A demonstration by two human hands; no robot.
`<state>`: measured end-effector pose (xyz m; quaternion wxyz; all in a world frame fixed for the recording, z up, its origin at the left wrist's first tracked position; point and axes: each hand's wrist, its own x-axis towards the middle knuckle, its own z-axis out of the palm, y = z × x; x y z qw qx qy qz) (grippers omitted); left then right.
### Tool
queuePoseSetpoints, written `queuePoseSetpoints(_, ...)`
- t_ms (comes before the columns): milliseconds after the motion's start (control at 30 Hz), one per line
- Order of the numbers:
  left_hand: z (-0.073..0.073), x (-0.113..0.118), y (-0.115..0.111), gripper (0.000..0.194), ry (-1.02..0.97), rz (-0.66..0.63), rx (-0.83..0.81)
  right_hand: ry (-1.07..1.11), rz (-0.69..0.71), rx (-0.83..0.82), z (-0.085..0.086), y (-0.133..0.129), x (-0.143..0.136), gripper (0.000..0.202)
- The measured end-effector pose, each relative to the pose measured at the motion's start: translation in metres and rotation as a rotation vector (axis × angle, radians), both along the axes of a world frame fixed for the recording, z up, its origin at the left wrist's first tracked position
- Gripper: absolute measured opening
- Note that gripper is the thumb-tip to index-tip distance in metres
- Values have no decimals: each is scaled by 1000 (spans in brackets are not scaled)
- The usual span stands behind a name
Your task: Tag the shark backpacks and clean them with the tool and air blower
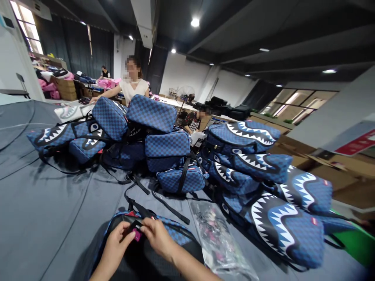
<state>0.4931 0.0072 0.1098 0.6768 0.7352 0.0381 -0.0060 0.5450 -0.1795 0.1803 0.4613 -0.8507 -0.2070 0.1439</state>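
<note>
A blue checkered backpack [172,228] with a black back panel lies at the bottom centre, under both hands. Over its top edge, my left hand [118,240] pinches the left side of a small black tag with a magenta part [136,234]. From the right, the closed fingers of my right hand [156,234] hold the tag's other side. A black strap rises from the bag just behind the fingers. Right of the backpack rests a clear plastic bag [218,238] with small magenta and dark pieces inside.
Blue checkered bags [166,146] are heaped across the grey table [61,203]. More bags with shark-teeth prints [287,230] are stacked at the right. A person in a white top [133,89] stands behind the heap; others work farther back. Loose straps lie before the heap.
</note>
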Motion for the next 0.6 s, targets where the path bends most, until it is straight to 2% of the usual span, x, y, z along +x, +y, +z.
queuePoseSetpoints(67,-15,-6,5,43,-111,52,339,-160,-20,-129,-1,-1,14,16)
queuePoseSetpoints(133,-30,-11,8,46,-165,83,664,-219,-33,-188,-9,0,27,18)
queuePoseSetpoints(200,-40,-13,7,42,-162,76,846,-202,7,-207,-22,5,37,23)
queuePoseSetpoints(300,-42,-10,1,38,-134,60,922,-185,158,-230,-37,16,46,27)
queuePoseSetpoints(400,-36,-6,-4,40,-123,79,941,-192,229,-359,-40,22,53,31)
queuePoseSetpoints(500,-31,-10,-4,32,-210,30,899,-167,250,-419,-39,24,65,32)
queuePoseSetpoints(600,-28,-19,-3,31,-325,-38,859,-70,393,-421,-46,26,76,19)
